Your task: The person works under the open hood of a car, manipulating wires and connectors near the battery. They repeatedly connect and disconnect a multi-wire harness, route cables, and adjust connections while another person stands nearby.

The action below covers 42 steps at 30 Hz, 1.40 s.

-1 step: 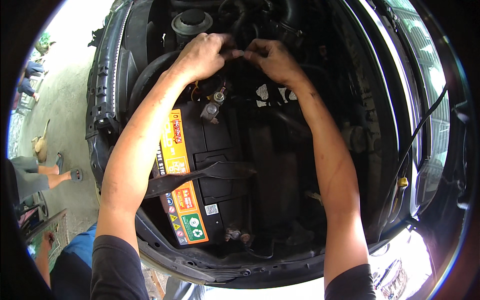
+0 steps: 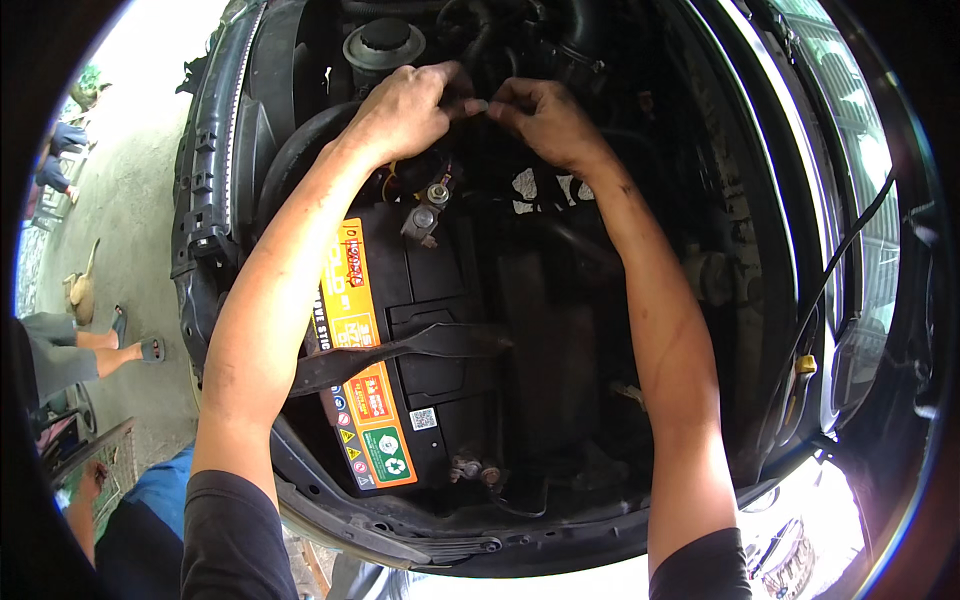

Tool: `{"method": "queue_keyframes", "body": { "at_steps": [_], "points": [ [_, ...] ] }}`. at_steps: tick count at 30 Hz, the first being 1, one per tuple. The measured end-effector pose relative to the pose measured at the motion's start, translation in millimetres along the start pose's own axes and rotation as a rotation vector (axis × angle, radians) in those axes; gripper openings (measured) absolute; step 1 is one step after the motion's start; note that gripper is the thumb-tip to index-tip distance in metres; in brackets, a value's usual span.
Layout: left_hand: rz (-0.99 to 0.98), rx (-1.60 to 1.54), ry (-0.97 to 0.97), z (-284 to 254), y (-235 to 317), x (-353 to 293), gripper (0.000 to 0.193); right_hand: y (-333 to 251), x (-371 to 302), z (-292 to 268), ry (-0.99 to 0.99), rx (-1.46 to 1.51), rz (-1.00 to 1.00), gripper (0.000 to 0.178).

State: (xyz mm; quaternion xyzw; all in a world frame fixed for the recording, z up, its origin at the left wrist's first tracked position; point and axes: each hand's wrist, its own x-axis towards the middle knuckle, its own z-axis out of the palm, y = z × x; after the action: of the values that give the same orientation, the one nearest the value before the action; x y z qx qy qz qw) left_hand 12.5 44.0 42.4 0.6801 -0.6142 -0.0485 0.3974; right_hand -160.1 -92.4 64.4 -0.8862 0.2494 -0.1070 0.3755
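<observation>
Both arms reach across an open car engine bay. At its far side my left hand point(image 2: 405, 112) and my right hand point(image 2: 550, 125) meet with fingertips almost touching. Each has thumb and fingers pinched together; whatever they grip is too small and dark to make out. Below my left hand is a metal battery terminal clamp point(image 2: 424, 216) with a bolt. It sits at the far end of a black car battery point(image 2: 435, 265) with an orange label point(image 2: 372, 400). Across the battery lies a black strap point(image 2: 430, 345). Another terminal point(image 2: 470, 468) shows at its near end.
A round black-capped reservoir point(image 2: 385, 40) stands just beyond my left hand. The radiator support point(image 2: 213, 150) edges the bay on the left. A black cable point(image 2: 850, 240) hangs at the right. Another person's feet point(image 2: 150, 350) and a dog point(image 2: 80, 287) are on the ground at left.
</observation>
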Motion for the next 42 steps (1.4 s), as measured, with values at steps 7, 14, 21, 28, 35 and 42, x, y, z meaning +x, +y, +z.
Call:
{"method": "queue_keyframes", "body": {
  "at_steps": [7, 14, 21, 28, 35, 42],
  "points": [
    [-0.049, -0.017, -0.093, -5.4, 0.5, 2.1, 0.028, -0.9, 1.1, -0.9, 0.005, -0.074, 0.036, 0.023],
    [-0.056, 0.024, -0.217, -6.3, -0.8, -0.1, 0.025, -3.1, 0.4, 1.0, 0.030, -0.055, -0.033, 0.019],
    [-0.066, 0.298, -0.255, 1.2, -1.5, -2.2, 0.025, -4.1, -0.9, 0.4, -0.004, -0.088, 0.068, 0.020],
    [0.009, -0.007, -0.332, -10.0, -7.0, 1.6, 0.026, -5.3, 1.4, -2.1, -0.045, -0.070, 0.185, 0.020],
    [-0.026, 0.070, -0.266, -4.5, -8.6, 1.9, 0.027, -4.0, -1.1, 7.4, 0.108, -0.003, -0.281, 0.032],
    [-0.007, 0.129, -0.306, -6.5, -11.1, 3.3, 0.022, -17.4, 0.8, 12.4, 0.104, -0.261, -0.276, 0.032]
  ]
}}
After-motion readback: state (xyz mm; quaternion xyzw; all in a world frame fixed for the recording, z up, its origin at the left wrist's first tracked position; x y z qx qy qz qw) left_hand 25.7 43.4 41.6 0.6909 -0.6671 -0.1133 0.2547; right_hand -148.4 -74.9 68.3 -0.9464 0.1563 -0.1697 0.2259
